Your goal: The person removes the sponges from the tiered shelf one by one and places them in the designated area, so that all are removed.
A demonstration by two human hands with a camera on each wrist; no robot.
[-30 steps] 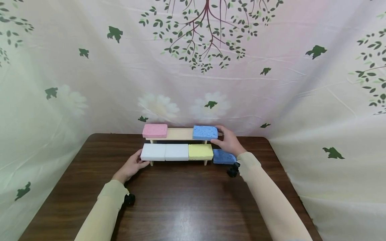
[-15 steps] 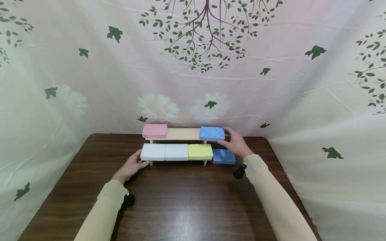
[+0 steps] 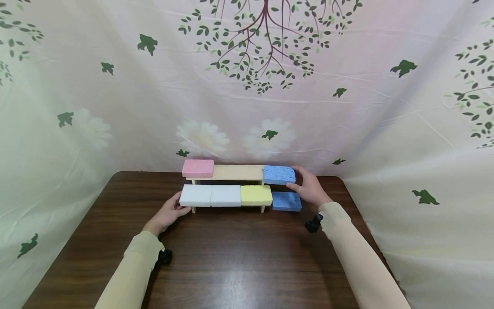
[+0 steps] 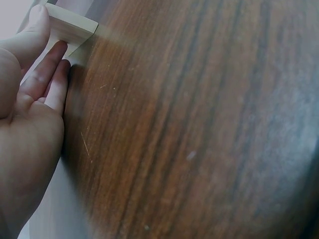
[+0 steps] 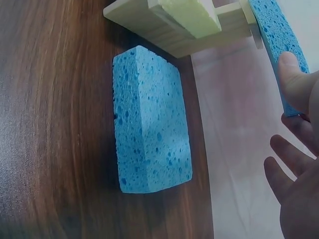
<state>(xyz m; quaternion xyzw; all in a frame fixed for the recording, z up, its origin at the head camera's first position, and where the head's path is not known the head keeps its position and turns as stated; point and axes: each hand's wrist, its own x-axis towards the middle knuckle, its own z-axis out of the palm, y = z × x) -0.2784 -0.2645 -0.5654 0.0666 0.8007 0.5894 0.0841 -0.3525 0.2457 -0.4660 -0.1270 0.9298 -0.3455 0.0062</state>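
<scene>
My right hand [image 3: 311,189] pinches a light blue sponge [image 3: 278,174] by its right end, thumb on the near side. That sponge juts past the right end of the upper tier of a two-tier wooden stand [image 3: 239,172]. At the lower tier's left end, my left hand [image 3: 165,216] holds the stand; thumb and fingers meet its wooden edge [image 4: 75,22] in the left wrist view. Two white sponges [image 3: 211,195] and a yellow sponge [image 3: 256,195] lie side by side on the lower tier. A pink sponge [image 3: 198,168] occupies the upper tier's left end.
A second blue sponge [image 3: 286,201] lies on the dark wooden table [image 3: 235,253], just right of the stand. Behind the table's back edge hangs a patterned cloth [image 3: 239,107], close to the stand and my right hand.
My right hand has moved to the right, drawing the pinched blue sponge along the upper tier and past its right end. The left hand and other sponges stay in place.
</scene>
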